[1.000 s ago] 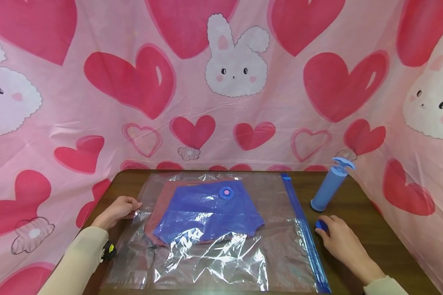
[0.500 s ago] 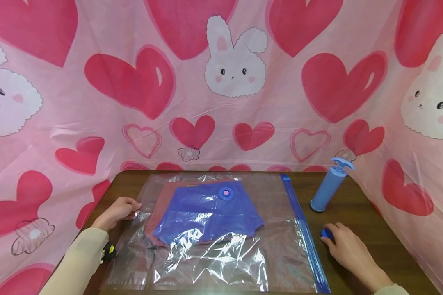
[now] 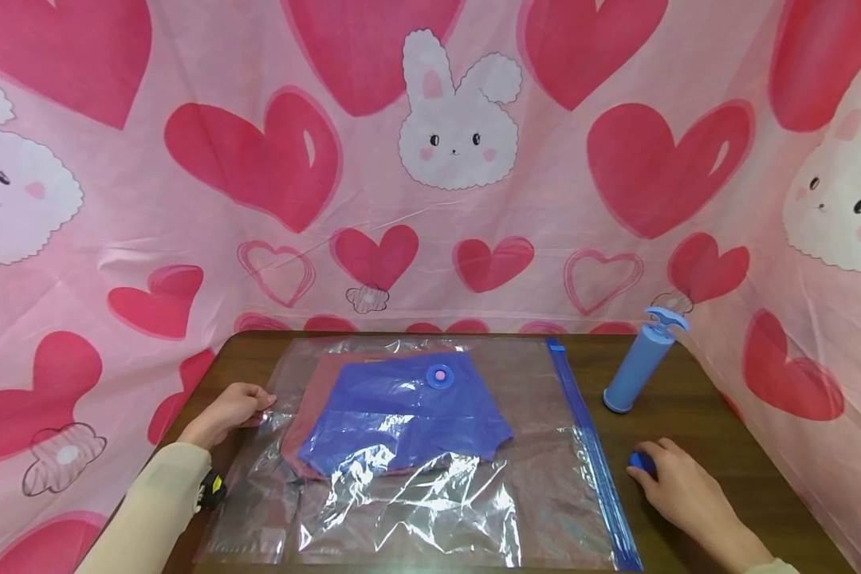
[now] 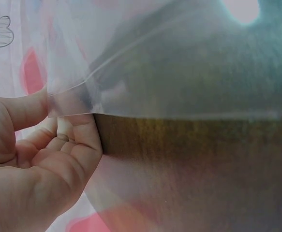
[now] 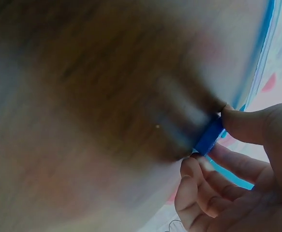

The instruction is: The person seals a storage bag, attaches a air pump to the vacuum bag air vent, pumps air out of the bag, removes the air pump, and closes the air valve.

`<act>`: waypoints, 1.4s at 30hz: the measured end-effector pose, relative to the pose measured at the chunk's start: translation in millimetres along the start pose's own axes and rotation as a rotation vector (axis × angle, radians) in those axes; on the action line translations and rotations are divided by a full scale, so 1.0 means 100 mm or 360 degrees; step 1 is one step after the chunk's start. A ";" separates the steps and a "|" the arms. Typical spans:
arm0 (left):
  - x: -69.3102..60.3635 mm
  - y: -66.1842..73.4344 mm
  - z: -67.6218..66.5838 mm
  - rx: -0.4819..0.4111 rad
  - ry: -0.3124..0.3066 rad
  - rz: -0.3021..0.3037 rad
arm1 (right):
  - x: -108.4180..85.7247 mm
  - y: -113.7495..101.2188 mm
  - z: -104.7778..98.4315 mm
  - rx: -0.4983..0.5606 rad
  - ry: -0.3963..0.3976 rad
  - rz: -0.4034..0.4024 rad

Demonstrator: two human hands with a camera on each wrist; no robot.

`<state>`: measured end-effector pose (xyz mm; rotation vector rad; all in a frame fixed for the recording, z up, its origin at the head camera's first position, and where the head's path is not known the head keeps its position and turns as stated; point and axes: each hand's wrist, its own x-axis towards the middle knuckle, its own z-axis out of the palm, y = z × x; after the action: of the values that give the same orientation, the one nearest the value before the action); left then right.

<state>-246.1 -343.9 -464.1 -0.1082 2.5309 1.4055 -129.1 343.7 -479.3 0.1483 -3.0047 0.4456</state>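
A clear vacuum storage bag [image 3: 534,486] lies flat on the table, with blue fabric [image 3: 395,414] and reddish fabric [image 3: 316,399] inside. On its upper face is a round blue valve [image 3: 440,376] with a pink centre. My left hand [image 3: 233,410] pinches the bag's left edge between thumb and fingers; the left wrist view shows the film [image 4: 189,72] lifted a little there. Right of the bag, my right hand [image 3: 682,482] holds a small round blue cap [image 3: 642,462] low at the table. In the right wrist view the cap [image 5: 209,135] sits between thumb and fingertips.
A blue hand pump [image 3: 638,367] with a T-shaped handle stands upright beyond my right hand. The blue zip strip [image 3: 591,454] runs along the bag's right side. Pink heart-printed cloth [image 3: 452,223] hangs behind the dark wooden table [image 3: 710,406] and at both sides.
My right hand has moved a little to the right and nearer to me, away from the zip strip, carrying the blue cap. My left hand and the bag stay put.
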 end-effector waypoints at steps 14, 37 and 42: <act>0.00 0.00 -0.01 -0.0002 -0.0011 0.0011 | 0.25 0.08 -0.23 0.0340 0.0099 0.0093; 0.02 0.03 -0.02 0.0012 -0.0023 0.0018 | 0.71 -0.01 -0.34 0.0730 0.0527 0.0292; 0.00 0.01 -0.03 0.0006 -0.0029 -0.0029 | 0.79 -0.02 -0.34 0.0751 0.0580 0.0218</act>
<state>-246.7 -345.7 -462.1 -0.1168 2.5113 1.3888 -204.5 345.2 -436.9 -0.0967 -2.5142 1.0627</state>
